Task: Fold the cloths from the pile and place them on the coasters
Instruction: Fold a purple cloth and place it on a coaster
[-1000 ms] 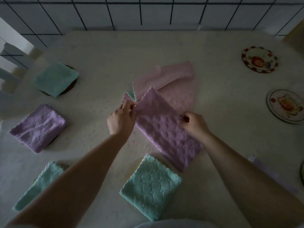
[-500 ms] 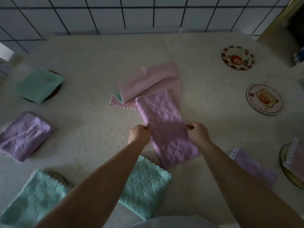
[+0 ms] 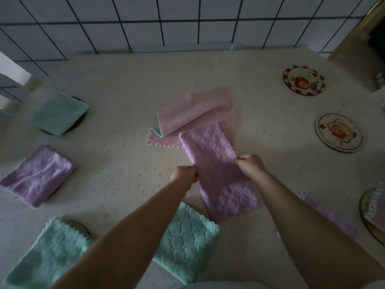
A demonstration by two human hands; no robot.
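A purple quilted cloth [image 3: 216,163], folded into a long strip, lies on the table in front of me. My left hand [image 3: 184,175] pinches its left edge and my right hand [image 3: 250,164] pinches its right edge, both near the strip's middle. Its far end overlaps the pile [image 3: 193,113] of pink cloths with a teal one peeking out. Two bare picture coasters [image 3: 304,82] [image 3: 338,132] lie at the right. Folded cloths rest on coasters: teal [image 3: 59,113], purple [image 3: 38,176], teal [image 3: 48,253] on the left, teal [image 3: 187,240] near me.
A tiled wall [image 3: 166,21] borders the table's far edge. At the right edge, a cloth sits on another coaster [image 3: 373,213]. A further purple cloth [image 3: 325,213] shows behind my right forearm. A white chair part [image 3: 10,80] stands at the left.
The purple cloth went from a half-open sheet to a narrow folded strip. Both hands slid down to its middle edges. My view shifted right and lower.
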